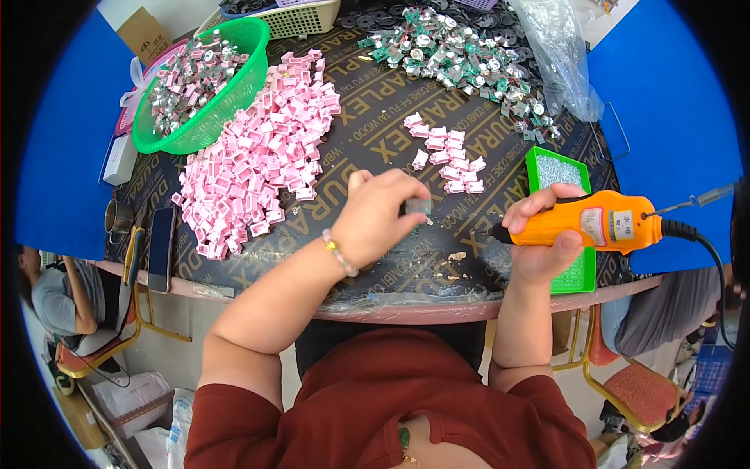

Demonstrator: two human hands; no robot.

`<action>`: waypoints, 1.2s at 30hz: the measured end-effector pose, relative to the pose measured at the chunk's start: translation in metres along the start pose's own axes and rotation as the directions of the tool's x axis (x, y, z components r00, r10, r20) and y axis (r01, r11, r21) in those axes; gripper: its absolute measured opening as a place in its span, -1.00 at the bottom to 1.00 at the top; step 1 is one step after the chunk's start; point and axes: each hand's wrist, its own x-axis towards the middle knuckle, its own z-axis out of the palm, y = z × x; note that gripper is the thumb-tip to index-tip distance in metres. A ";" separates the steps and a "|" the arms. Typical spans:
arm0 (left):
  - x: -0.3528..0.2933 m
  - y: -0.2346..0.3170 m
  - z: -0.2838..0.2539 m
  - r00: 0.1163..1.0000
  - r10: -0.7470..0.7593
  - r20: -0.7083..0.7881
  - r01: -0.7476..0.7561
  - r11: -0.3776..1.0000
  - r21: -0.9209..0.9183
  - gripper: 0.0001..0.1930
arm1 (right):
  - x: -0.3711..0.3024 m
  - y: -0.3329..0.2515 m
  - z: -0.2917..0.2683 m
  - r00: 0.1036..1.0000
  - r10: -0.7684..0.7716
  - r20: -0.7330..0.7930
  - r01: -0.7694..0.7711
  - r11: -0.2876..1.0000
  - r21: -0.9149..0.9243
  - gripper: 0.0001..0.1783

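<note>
My left hand is over the middle of the table, thumb and fingers pinched on a small translucent greenish piece. Part of that piece is hidden by the fingers. To the right, my right hand grips an orange electric screwdriver, its dark tip pointing left and its cable running off to the right. Beyond and between the hands lies a small group of pink plastic parts. A green tray of small silvery pieces sits partly behind the right hand and the screwdriver.
A big heap of pink plastic housings lies left, beside a green basket of mixed parts. At far right are clear-and-green parts and a plastic bag. A phone and metal cup lie at left.
</note>
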 end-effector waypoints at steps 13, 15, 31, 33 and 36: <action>-0.001 -0.003 0.017 0.997 0.067 -0.035 -0.066 0.997 0.038 -0.80 | 0.000 0.002 0.000 1.000 0.009 0.023 -0.009 1.000 -0.003 -0.28; 0.000 -0.002 0.016 0.996 0.065 -0.053 -0.063 0.997 0.036 -0.80 | -0.001 0.003 -0.001 1.000 0.008 0.021 -0.008 1.000 -0.007 -0.28; -0.004 0.000 0.020 0.997 -0.034 0.068 0.032 0.999 0.029 -0.78 | 0.002 0.004 0.011 0.994 0.075 0.077 -0.087 0.981 0.173 -0.25; -0.004 0.000 0.020 0.997 -0.036 0.070 0.034 0.999 0.025 -0.78 | 0.005 0.000 0.020 0.990 0.086 0.112 -0.106 0.977 0.185 -0.25; -0.005 0.000 0.016 0.997 -0.029 0.067 0.029 1.000 0.002 -0.79 | 0.009 -0.005 0.033 0.980 0.102 0.170 -0.138 0.967 0.213 -0.26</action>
